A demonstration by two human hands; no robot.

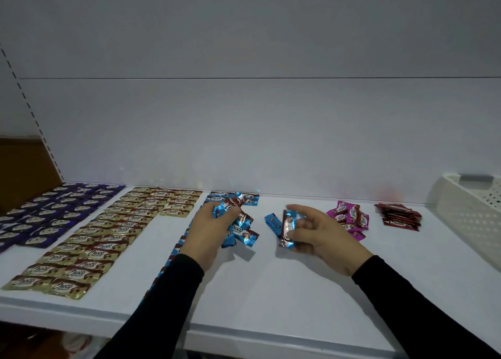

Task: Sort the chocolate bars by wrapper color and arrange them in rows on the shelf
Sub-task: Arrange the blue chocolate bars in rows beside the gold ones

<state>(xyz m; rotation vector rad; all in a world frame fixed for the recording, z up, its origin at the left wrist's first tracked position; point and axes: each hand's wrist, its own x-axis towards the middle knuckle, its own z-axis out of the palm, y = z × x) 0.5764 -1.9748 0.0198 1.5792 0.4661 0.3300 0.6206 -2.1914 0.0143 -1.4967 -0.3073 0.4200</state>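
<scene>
At far right I see a white perforated basket, contents hidden, while my left hand clutches a bunch of blue "Choco" bars and my right hand pinches one blue bar.

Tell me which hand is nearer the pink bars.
Right. The right hand, holding a blue bar, sits just beside the pink bars; the left hand grips blue bars farther away, beyond the right hand.

"Choco" on the gold wrappers, apparently on blue too.
</scene>
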